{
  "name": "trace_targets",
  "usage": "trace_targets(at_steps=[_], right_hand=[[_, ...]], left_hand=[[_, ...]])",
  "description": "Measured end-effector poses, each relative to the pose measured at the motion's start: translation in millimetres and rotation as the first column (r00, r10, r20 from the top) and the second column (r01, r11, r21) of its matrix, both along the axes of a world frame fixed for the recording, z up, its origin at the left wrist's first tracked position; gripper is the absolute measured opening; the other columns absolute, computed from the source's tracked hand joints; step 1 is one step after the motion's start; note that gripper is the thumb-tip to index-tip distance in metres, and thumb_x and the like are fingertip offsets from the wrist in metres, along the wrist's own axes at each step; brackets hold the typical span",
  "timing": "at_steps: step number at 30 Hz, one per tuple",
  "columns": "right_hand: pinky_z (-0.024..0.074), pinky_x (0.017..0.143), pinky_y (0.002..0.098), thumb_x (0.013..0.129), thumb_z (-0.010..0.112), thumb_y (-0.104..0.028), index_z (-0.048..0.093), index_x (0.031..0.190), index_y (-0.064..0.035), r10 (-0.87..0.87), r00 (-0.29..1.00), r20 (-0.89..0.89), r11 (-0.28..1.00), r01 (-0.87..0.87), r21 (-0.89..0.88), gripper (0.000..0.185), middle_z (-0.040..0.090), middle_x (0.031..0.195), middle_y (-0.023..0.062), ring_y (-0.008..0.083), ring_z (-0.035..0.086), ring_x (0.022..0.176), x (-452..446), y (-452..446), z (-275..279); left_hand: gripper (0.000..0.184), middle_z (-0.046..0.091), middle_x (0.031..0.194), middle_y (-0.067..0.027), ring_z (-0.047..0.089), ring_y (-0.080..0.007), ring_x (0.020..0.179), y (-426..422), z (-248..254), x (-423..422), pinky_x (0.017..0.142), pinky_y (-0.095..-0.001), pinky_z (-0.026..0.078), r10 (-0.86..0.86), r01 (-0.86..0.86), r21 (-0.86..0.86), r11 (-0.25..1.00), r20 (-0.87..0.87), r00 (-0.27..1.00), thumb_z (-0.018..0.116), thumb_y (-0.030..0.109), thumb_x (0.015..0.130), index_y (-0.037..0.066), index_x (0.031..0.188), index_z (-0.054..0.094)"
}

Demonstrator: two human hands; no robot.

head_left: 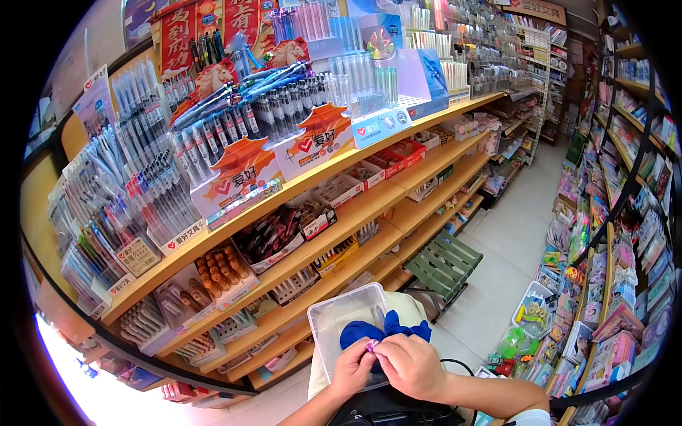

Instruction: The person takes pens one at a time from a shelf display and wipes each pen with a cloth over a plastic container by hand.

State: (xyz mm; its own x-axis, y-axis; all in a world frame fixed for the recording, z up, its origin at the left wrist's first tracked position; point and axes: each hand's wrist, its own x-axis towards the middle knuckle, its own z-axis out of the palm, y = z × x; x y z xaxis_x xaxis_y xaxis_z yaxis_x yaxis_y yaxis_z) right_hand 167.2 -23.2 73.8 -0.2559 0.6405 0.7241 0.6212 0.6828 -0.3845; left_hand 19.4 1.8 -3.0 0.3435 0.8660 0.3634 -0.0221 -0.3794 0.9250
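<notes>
With left hand (351, 368), pinches a small shiny purple piece (372, 345) between thumb and fingertips. With right hand (410, 363), has fingertips closed on the same piece from the other side, fingers curled and knuckles up. Holds both hands almost together, so cannot see much of the piece, nor name it exactly. Has it over the near part of a clear plastic tub (319, 323), above rather than down on the floor of the tub, as far as can judge. Just beyond the fingers, has some blue material (359, 331), maybe cloth, partly hidden; cannot make out whether touching the hands. As for progress, seems in the middle of a step: has the piece already gripped from both sides, but not yet put down. Cannot count the work left, nor point to any surely finished piece. Around the tub, has a cream-coloured surface (423, 304), and closer to the body a black item (394, 410), perhaps a bag. Further out, has a green folding stool (444, 263) beside wooden shelves (412, 183) full of pens (291, 106).
</notes>
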Motion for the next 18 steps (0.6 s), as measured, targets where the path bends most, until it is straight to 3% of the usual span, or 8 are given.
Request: trace_targets(at_steps=[6, 11, 18], right_hand=[[0.0446, 0.056, 0.0311, 0.071, 0.063, -0.001, 0.056, 0.085, -0.001, 0.063, 0.987, -0.145, 0.991, -0.079, -0.105, 0.015, 0.058, 0.077, 0.0103, 0.0249, 0.057, 0.064, 0.2, -1.8, -3.5], [0.047, 0.06, 0.0323, 0.073, 0.062, 0.0, 0.055, 0.084, 0.0007, 0.061, 0.947, -0.314, 0.982, -0.114, -0.151, 0.013, 0.058, 0.077, 0.0134, 0.0277, 0.057, 0.067, 1.9, -0.7, -0.7], [0.0435, 0.057, 0.0315, 0.069, 0.064, 0.0, 0.055, 0.086, -0.0013, 0.048, 0.997, -0.063, 0.995, -0.053, -0.081, 0.019, 0.058, 0.077, 0.0104, 0.0248, 0.056, 0.065, -1.3, -0.5, -1.8]], left_hand=[[0.031, 0.047, 0.074, 0.0004, 0.042, -0.0078, 0.065, -9.3, 3.2, 0.0, 0.059, -0.0208, 0.035, -0.008, 0.026, -0.179, 0.983, 0.1, 0.995, 0.041, 0.029, 0.094, 0.001, 0.094, 0.053], [0.038, 0.044, 0.069, 0.0013, 0.037, -0.0069, 0.061, -9.6, 5.3, 2.0, 0.056, -0.0204, 0.032, -0.058, 0.086, -0.167, 0.982, 0.167, 0.984, 0.037, 0.036, 0.094, 0.001, 0.098, 0.052], [0.04, 0.043, 0.067, 0.0016, 0.036, -0.0066, 0.06, -9.8, 5.9, 0.7, 0.054, -0.0201, 0.031, -0.048, 0.073, -0.175, 0.982, 0.147, 0.988, 0.035, 0.037, 0.094, 0.001, 0.098, 0.052]])
